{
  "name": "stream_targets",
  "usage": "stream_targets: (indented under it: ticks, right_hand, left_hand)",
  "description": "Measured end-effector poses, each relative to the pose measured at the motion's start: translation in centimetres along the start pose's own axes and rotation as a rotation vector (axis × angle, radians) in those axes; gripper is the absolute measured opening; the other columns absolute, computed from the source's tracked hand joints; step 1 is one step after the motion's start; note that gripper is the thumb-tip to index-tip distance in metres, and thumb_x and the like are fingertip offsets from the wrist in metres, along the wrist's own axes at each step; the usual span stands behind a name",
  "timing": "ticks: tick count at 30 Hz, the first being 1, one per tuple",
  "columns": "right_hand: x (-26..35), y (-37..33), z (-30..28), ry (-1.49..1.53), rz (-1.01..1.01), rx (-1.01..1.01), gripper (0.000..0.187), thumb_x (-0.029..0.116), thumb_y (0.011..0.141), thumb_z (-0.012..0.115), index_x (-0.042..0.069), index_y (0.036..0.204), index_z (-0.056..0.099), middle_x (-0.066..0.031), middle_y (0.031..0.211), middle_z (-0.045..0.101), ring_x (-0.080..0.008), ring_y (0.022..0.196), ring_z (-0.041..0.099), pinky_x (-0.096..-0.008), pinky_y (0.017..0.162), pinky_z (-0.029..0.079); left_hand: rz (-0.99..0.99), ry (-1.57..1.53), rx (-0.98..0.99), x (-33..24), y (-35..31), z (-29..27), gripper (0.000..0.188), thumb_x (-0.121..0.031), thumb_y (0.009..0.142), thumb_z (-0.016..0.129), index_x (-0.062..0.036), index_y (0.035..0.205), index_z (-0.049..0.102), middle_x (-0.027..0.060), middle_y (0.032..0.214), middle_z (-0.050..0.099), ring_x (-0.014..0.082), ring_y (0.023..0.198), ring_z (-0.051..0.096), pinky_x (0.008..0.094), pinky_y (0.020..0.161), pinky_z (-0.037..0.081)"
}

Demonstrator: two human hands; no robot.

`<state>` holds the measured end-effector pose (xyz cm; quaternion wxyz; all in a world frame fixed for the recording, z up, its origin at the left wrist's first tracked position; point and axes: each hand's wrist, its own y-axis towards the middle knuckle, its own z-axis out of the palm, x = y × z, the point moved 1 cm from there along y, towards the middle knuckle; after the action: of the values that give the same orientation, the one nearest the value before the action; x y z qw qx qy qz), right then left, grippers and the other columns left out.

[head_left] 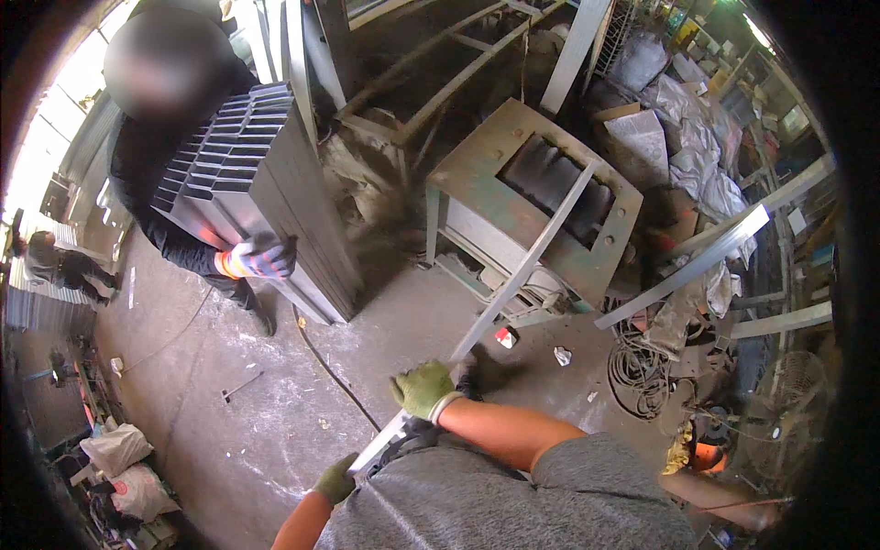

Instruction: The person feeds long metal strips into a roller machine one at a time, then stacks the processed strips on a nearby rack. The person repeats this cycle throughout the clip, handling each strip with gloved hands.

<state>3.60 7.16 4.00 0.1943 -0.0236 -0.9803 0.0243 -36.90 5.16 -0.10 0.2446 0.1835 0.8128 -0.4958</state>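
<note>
A long, straight, pale metal bar slants from beside my body up and away to the right, its far part passing over a green-grey machine table. My right hand, in a green glove, is closed around the bar in front of my chest. Lower down and to the left, my gloved left hand grips the bar near its close end, the fingers partly hidden. Across the floor at left, a person in dark clothing holds a tall stack of grey metal channels with a patterned glove.
Beyond the bar, the machine has a dark rectangular opening. Coiled hose, a fan and heaped sacks crowd the right. A cable crosses the floor. White bags lie at lower left. Another person is far left.
</note>
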Motion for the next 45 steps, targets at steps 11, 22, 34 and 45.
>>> stream_targets:
  ticks: [11,22,34,45]
  right_hand:
    - [-4.6,1.2,-0.8,-0.025,-0.038,0.076,0.034,0.042,0.109,0.06,0.017,0.097,0.079,-0.0129,0.086,0.081,-0.0392,0.083,0.077,-0.0595,0.088,0.057]
    - [-29.4,9.4,-14.8,-0.182,0.162,-0.571,0.042,0.039,0.107,0.067,0.012,0.076,0.076,-0.0167,0.075,0.076,-0.0415,0.074,0.073,-0.0544,0.081,0.056]
    - [-31.5,9.4,-14.3,-0.33,0.237,-0.369,0.048,0.042,0.11,0.063,0.012,0.075,0.079,-0.0152,0.073,0.076,-0.0395,0.07,0.072,-0.0554,0.082,0.055]
    - [-14.9,6.2,-2.6,-0.168,0.173,-0.316,0.05,0.045,0.11,0.061,0.016,0.073,0.079,-0.0136,0.072,0.078,-0.0402,0.067,0.073,-0.0561,0.082,0.053]
  left_hand:
    - [0.136,0.063,-0.168,-1.0,4.1,0.0,0.057,-0.021,0.103,0.065,-0.0121,0.16,0.063,0.026,0.144,0.075,0.0439,0.137,0.071,0.0503,0.114,0.058]
    - [0.141,-0.002,-0.104,-30.0,18.3,-3.5,0.067,-0.057,0.098,0.085,-0.0009,0.133,0.075,0.023,0.115,0.084,0.0362,0.108,0.081,0.0461,0.095,0.062]
    - [0.029,0.051,-0.125,-31.8,21.4,-0.6,0.068,-0.072,0.107,0.061,-0.0078,0.125,0.077,0.0301,0.118,0.079,0.0526,0.114,0.075,0.0576,0.095,0.058]
    - [-0.038,0.067,-0.211,-12.7,11.1,0.0,0.06,-0.067,0.111,0.06,-0.0113,0.116,0.081,0.0256,0.108,0.082,0.0505,0.106,0.077,0.0562,0.09,0.06]
